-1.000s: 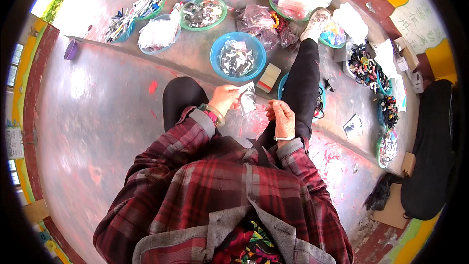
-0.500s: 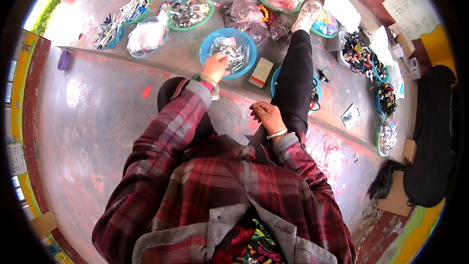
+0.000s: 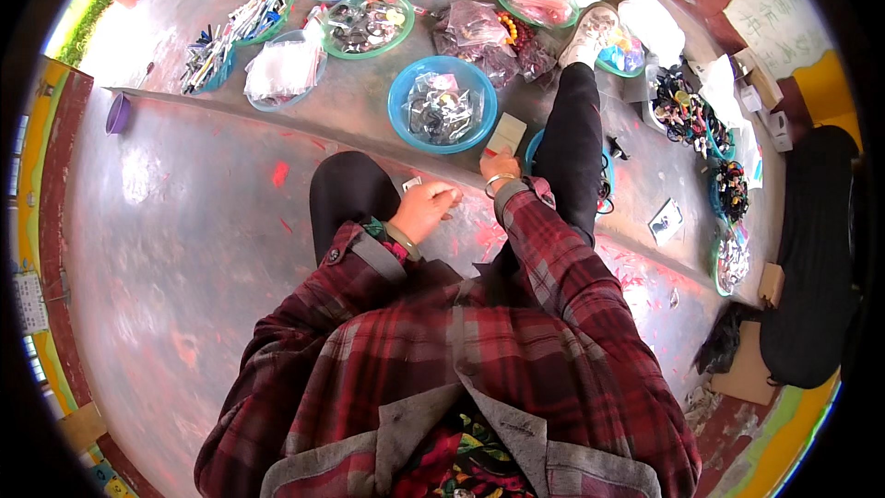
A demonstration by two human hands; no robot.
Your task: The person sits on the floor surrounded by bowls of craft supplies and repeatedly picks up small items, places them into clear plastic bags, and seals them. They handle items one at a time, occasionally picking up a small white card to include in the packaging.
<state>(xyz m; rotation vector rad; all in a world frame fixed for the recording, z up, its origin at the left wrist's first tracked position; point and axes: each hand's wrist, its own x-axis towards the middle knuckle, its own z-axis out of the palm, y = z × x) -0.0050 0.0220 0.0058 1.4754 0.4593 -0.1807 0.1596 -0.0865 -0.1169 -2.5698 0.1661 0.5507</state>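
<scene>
My left hand [image 3: 424,210] is above the floor beside my left knee, its fingers curled together. Whatever they pinch is too small or hidden to name. A small white piece [image 3: 412,183] shows just beyond it. My right hand [image 3: 500,164] has its closed fingers on the near end of a stack of pale cards [image 3: 506,132] with a red end. The stack lies on the raised ledge, right of a blue basin [image 3: 397,107]. Inside the basin are several small clear bags [image 3: 444,111] with dark items in them.
Green basin of packets [image 3: 407,26], pale sheets [image 3: 281,69], bundled pens [image 3: 207,60] and purple plastic bags [image 3: 466,28] sit farther off. Another blue basin [image 3: 532,152] is partly behind my right leg. Dark hair-tie-like loops [image 3: 678,101] fill containers at right. A purple cup [image 3: 117,114] stands left.
My left hand has come back from over the blue basin to beside my knee. My right hand has moved forward from my lap to the stack of cards.
</scene>
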